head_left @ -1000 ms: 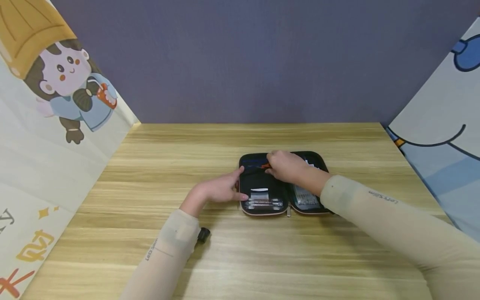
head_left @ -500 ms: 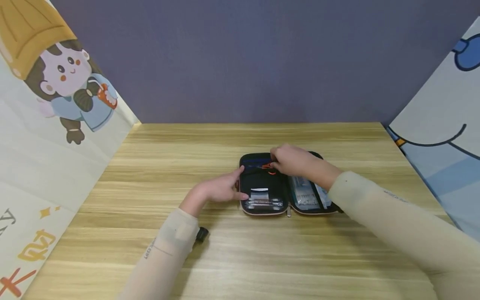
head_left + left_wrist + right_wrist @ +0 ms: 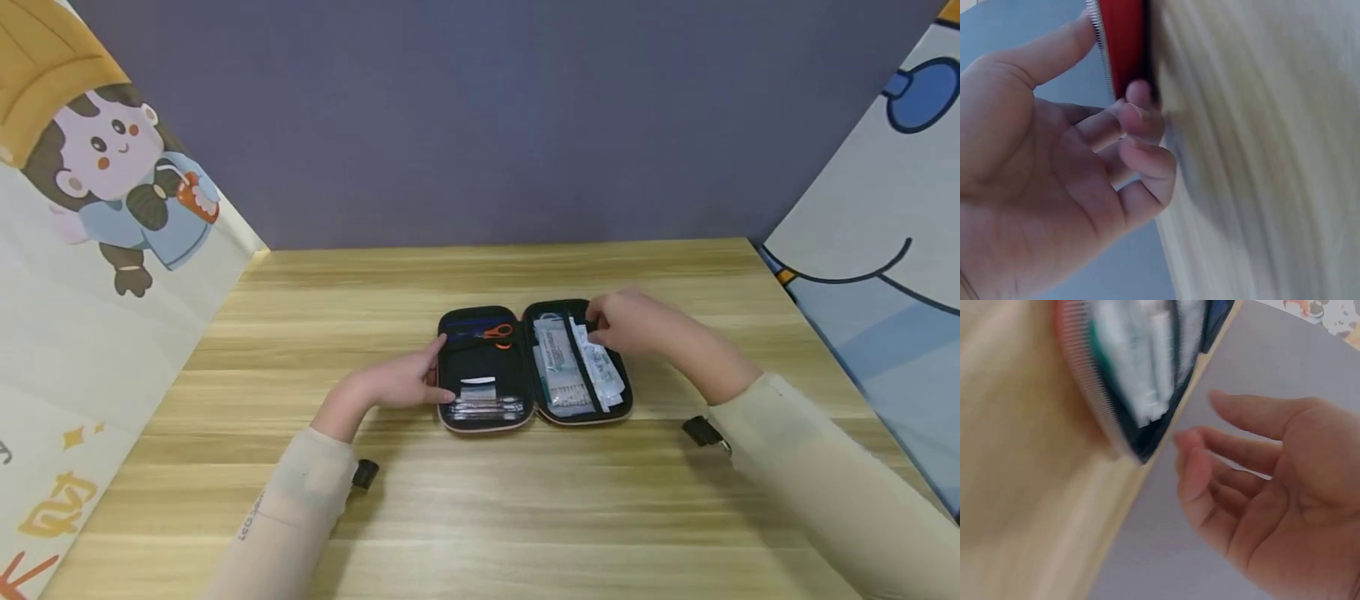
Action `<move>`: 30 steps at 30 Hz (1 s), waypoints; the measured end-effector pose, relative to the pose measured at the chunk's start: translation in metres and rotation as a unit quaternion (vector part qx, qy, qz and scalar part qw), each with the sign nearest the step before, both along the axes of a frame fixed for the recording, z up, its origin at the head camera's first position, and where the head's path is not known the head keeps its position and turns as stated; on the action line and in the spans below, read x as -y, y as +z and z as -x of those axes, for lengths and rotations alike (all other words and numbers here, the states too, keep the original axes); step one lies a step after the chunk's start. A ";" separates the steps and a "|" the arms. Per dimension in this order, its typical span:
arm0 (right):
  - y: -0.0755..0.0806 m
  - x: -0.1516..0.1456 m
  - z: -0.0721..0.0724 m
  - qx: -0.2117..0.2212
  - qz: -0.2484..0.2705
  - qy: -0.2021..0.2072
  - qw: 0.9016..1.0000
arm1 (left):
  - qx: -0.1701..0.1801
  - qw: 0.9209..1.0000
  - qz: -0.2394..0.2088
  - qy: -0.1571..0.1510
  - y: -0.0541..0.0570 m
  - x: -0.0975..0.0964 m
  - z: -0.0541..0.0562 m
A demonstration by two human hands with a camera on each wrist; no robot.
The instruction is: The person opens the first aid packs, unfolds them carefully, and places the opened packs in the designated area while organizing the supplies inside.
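Note:
An open black-lined zip case (image 3: 480,360) with a red outer side lies flat on the table. Orange-handled scissors (image 3: 498,331) sit under a strap in its left half, above slim clear-wrapped items (image 3: 486,408). Its right half holds a clear pouch (image 3: 557,350) and white packets (image 3: 602,367), crossed by a black elastic band. My left hand (image 3: 390,382) holds the case's left edge, thumb on the rim and other fingers curled against the red side (image 3: 1124,44). Beside the upper right corner hovers my right hand (image 3: 648,323), fingers loosely bent with nothing in them.
The wood-grain table (image 3: 480,517) stretches around the case. A grey-blue panel (image 3: 480,125) stands behind it, with cartoon-printed sheets at left and right. Small black devices (image 3: 703,431) stick out at both wrists.
My right hand has let go of the scissors and moved right, past the case's right half, uncovering the scissors and white packets. My left hand stays at the left edge. The head view has shifted.

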State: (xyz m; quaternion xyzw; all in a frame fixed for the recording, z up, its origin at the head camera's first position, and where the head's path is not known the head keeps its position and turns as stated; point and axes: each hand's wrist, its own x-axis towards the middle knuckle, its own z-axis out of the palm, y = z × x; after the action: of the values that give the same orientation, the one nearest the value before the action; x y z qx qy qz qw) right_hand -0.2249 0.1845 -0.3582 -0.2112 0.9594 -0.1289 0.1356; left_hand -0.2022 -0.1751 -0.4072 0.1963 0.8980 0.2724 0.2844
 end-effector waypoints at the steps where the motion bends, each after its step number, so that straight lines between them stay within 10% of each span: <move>1: -0.005 -0.003 -0.003 0.006 -0.002 -0.001 1.000 | -0.001 1.000 0.003 0.002 0.000 0.004 0.000; 10: -0.054 -0.010 -0.018 -0.003 0.022 -0.005 1.000 | -0.008 0.999 0.040 0.005 -0.001 0.008 0.009; 18: -0.066 -0.022 -0.017 -0.019 0.066 -0.034 0.997 | -0.043 0.998 0.053 -0.004 -0.004 -0.007 0.021; 30: -0.069 -0.040 -0.016 0.033 0.126 -0.024 0.991 | 0.007 0.999 -0.030 -0.018 -0.005 -0.015 0.020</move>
State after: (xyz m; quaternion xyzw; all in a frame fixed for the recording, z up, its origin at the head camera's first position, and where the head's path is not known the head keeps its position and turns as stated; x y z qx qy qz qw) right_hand -0.2093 0.2241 -0.4276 -0.1990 0.9353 -0.2591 0.1359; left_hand -0.2223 -0.1600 -0.4122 0.2188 0.8837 0.2952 0.2899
